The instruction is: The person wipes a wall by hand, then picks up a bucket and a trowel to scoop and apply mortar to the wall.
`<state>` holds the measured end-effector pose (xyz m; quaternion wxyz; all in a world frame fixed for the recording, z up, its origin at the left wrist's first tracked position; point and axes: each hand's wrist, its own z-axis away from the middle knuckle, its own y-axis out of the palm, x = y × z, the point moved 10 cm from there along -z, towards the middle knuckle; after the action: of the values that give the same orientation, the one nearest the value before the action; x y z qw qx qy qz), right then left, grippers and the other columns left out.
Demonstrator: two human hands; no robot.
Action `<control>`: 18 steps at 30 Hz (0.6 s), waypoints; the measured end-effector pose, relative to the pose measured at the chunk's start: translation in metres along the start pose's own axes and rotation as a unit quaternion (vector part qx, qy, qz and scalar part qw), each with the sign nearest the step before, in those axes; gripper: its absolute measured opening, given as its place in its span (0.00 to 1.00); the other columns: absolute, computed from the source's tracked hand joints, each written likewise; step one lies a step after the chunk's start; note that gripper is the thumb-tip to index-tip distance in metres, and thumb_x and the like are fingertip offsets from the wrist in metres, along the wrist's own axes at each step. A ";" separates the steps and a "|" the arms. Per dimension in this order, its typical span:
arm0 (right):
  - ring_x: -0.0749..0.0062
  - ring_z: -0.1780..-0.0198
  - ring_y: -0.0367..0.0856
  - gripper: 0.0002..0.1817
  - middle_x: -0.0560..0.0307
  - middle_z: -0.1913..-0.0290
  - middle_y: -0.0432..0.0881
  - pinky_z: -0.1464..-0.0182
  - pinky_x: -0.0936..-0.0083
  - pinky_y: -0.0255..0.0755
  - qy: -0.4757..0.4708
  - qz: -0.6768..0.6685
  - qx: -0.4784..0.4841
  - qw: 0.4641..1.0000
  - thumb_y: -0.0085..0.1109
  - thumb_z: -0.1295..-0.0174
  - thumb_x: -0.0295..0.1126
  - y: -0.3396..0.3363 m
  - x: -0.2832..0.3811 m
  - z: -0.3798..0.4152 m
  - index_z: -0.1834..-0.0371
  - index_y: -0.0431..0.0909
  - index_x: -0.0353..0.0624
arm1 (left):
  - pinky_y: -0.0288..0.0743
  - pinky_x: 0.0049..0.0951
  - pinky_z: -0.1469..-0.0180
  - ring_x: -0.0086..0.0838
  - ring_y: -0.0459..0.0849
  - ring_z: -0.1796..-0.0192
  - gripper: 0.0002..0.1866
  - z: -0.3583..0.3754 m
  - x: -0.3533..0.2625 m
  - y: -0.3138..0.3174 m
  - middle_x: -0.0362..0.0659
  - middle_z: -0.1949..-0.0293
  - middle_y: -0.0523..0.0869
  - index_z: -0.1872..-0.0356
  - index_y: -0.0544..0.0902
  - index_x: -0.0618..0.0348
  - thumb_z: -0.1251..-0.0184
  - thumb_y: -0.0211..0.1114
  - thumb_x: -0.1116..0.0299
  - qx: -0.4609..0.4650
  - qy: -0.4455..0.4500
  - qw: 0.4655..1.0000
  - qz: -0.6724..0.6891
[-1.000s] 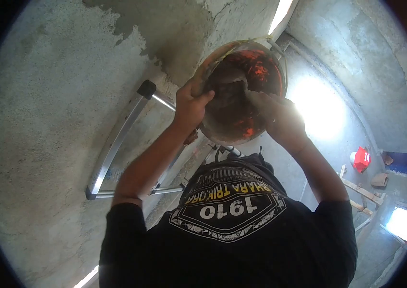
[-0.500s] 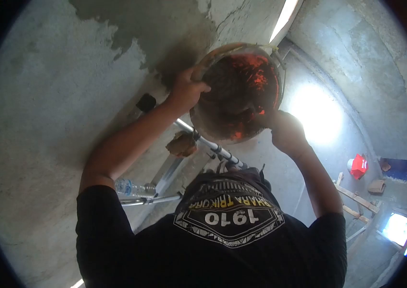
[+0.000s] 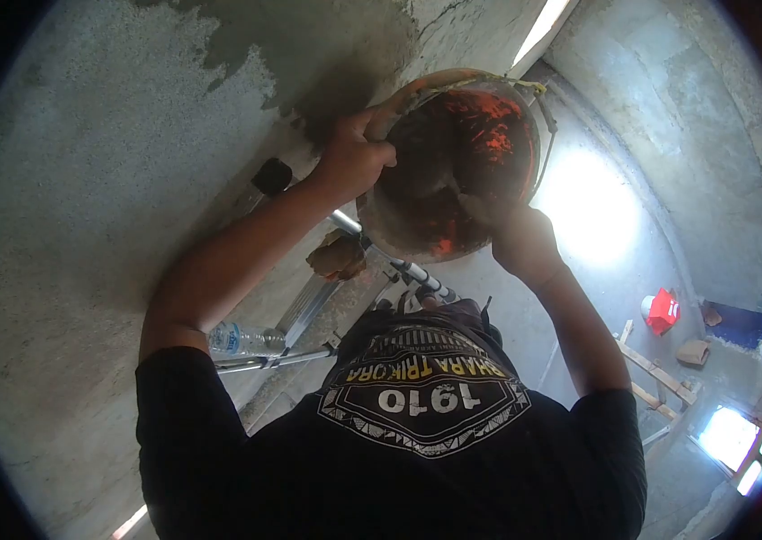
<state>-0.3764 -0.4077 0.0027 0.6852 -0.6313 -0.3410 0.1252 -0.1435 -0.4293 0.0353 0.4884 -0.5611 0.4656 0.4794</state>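
A round bucket (image 3: 430,153), reddish-orange inside and coated with grey-brown mortar, is tilted so its mouth faces me. My left hand (image 3: 356,162) is closed on its left rim, thumb over the edge. At the lower right of the mouth, my right hand (image 3: 527,245) is curled into a fist. A blurred grey shape (image 3: 482,209) reaches from that fist into the bucket; I cannot make out what it is. The bucket's thin handle (image 3: 545,148) hangs along the right side, with a yellowish tie at the top.
A dark wet patch (image 3: 327,54) covers part of the rough wall (image 3: 111,180). Beneath the bucket are a metal ladder (image 3: 421,277), a broken brown block (image 3: 338,256) and a clear plastic bottle (image 3: 242,339). Far below lie a red-and-white bag (image 3: 662,311) and a wooden frame (image 3: 660,373).
My right hand has shifted slightly left and down, and the grey shape by it now shows inside the bucket. The bucket has moved slightly up; my left hand keeps its hold on the rim.
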 end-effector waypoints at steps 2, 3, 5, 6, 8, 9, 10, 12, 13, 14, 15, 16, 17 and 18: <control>0.49 0.63 0.84 0.30 0.48 0.56 0.83 0.62 0.59 0.79 0.002 0.018 0.032 0.999 0.56 0.50 0.23 0.002 -0.001 0.018 0.38 0.73 0.47 | 0.74 0.25 0.55 0.23 0.80 0.60 0.25 0.007 0.014 0.006 0.40 0.64 0.84 0.49 0.80 0.67 0.55 0.59 0.82 0.031 -0.068 0.997 -0.033; 0.50 0.63 0.84 0.30 0.48 0.56 0.83 0.62 0.59 0.79 0.010 0.017 0.034 0.999 0.55 0.50 0.22 -0.004 -0.002 0.025 0.38 0.73 0.48 | 0.74 0.25 0.55 0.23 0.80 0.60 0.25 0.008 0.013 0.008 0.40 0.64 0.84 0.49 0.80 0.67 0.55 0.59 0.82 0.032 -0.067 0.997 -0.032; 0.50 0.63 0.85 0.31 0.48 0.56 0.83 0.62 0.59 0.78 0.021 0.017 0.038 0.999 0.54 0.50 0.21 -0.009 -0.003 0.034 0.37 0.74 0.48 | 0.74 0.28 0.63 0.26 0.80 0.68 0.20 0.010 0.016 0.011 0.42 0.71 0.83 0.56 0.82 0.68 0.56 0.61 0.79 0.021 -0.066 0.998 0.004; 0.50 0.63 0.85 0.30 0.48 0.56 0.83 0.62 0.59 0.78 0.037 0.026 0.043 0.998 0.55 0.49 0.23 -0.011 -0.005 0.036 0.37 0.74 0.49 | 0.74 0.28 0.63 0.26 0.80 0.68 0.20 0.009 0.016 0.013 0.42 0.71 0.83 0.56 0.82 0.68 0.56 0.61 0.79 0.022 -0.064 0.998 0.004; 0.50 0.62 0.85 0.29 0.48 0.56 0.83 0.62 0.59 0.78 0.056 0.034 0.053 0.996 0.57 0.47 0.26 -0.008 -0.002 0.040 0.37 0.74 0.49 | 0.74 0.28 0.65 0.26 0.80 0.69 0.19 0.014 0.020 0.017 0.42 0.72 0.83 0.58 0.82 0.67 0.57 0.61 0.79 0.019 -0.073 0.997 0.025; 0.50 0.62 0.85 0.29 0.48 0.56 0.83 0.62 0.59 0.78 0.066 0.019 0.015 0.998 0.59 0.46 0.29 -0.012 0.005 0.035 0.37 0.74 0.49 | 0.74 0.28 0.65 0.26 0.80 0.69 0.19 0.017 0.020 0.019 0.42 0.72 0.83 0.58 0.82 0.67 0.57 0.61 0.79 0.021 -0.073 0.997 0.026; 0.50 0.62 0.84 0.28 0.48 0.57 0.83 0.61 0.59 0.78 0.077 0.005 -0.028 0.997 0.61 0.45 0.32 -0.019 0.008 0.034 0.37 0.74 0.49 | 0.74 0.28 0.65 0.26 0.80 0.69 0.18 0.020 0.018 0.025 0.42 0.72 0.82 0.59 0.82 0.68 0.57 0.60 0.80 0.033 -0.079 0.996 0.017; 0.50 0.62 0.84 0.28 0.48 0.57 0.83 0.61 0.59 0.78 0.077 -0.010 -0.039 0.996 0.62 0.45 0.35 -0.007 0.009 0.030 0.37 0.75 0.49 | 0.73 0.27 0.65 0.25 0.79 0.70 0.18 0.015 0.017 0.026 0.42 0.72 0.82 0.59 0.82 0.68 0.57 0.60 0.80 0.042 -0.079 0.996 0.004; 0.50 0.61 0.84 0.28 0.47 0.58 0.82 0.61 0.58 0.78 0.079 -0.027 -0.039 0.996 0.63 0.44 0.38 0.000 0.009 0.034 0.38 0.75 0.49 | 0.73 0.27 0.66 0.25 0.79 0.70 0.17 0.017 0.019 0.028 0.42 0.72 0.82 0.60 0.82 0.68 0.57 0.60 0.80 0.040 -0.091 0.995 0.031; 0.50 0.61 0.84 0.28 0.47 0.58 0.82 0.61 0.58 0.78 0.082 -0.028 -0.038 0.996 0.63 0.44 0.38 0.006 0.007 0.039 0.38 0.75 0.49 | 0.73 0.27 0.66 0.25 0.79 0.70 0.17 0.020 0.023 0.029 0.41 0.73 0.82 0.60 0.82 0.68 0.56 0.59 0.80 0.038 -0.104 0.992 0.058; 0.50 0.62 0.84 0.26 0.48 0.59 0.83 0.61 0.59 0.78 0.070 -0.027 -0.024 0.997 0.62 0.43 0.37 0.013 0.008 0.044 0.39 0.76 0.50 | 0.73 0.27 0.66 0.25 0.79 0.70 0.17 0.021 0.024 0.030 0.41 0.73 0.82 0.60 0.82 0.68 0.56 0.59 0.80 0.040 -0.106 0.992 0.059; 0.50 0.62 0.84 0.24 0.48 0.60 0.83 0.61 0.59 0.78 0.058 -0.025 -0.010 0.998 0.61 0.43 0.37 0.017 0.009 0.050 0.40 0.78 0.51 | 0.74 0.26 0.63 0.25 0.79 0.68 0.19 0.023 0.030 0.029 0.41 0.71 0.82 0.58 0.81 0.68 0.56 0.59 0.81 0.046 -0.126 0.990 0.051; 0.50 0.62 0.84 0.24 0.48 0.60 0.83 0.61 0.59 0.78 0.060 -0.026 -0.009 0.998 0.61 0.43 0.37 0.016 0.008 0.056 0.40 0.78 0.51 | 0.75 0.25 0.60 0.24 0.80 0.67 0.21 0.024 0.035 0.029 0.41 0.69 0.83 0.55 0.81 0.68 0.56 0.58 0.82 0.051 -0.146 0.987 0.042; 0.51 0.62 0.85 0.23 0.48 0.61 0.83 0.62 0.59 0.78 0.060 -0.011 0.011 0.998 0.60 0.42 0.37 0.019 0.006 0.063 0.41 0.79 0.53 | 0.75 0.25 0.60 0.24 0.80 0.67 0.21 0.025 0.038 0.028 0.41 0.69 0.83 0.55 0.81 0.68 0.56 0.58 0.82 0.054 -0.147 0.987 0.042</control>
<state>-0.4065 -0.3520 -0.0153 0.7128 -0.6263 -0.3045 0.0837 -0.1698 -0.4091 -0.0066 0.5601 -0.4372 0.4371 0.5514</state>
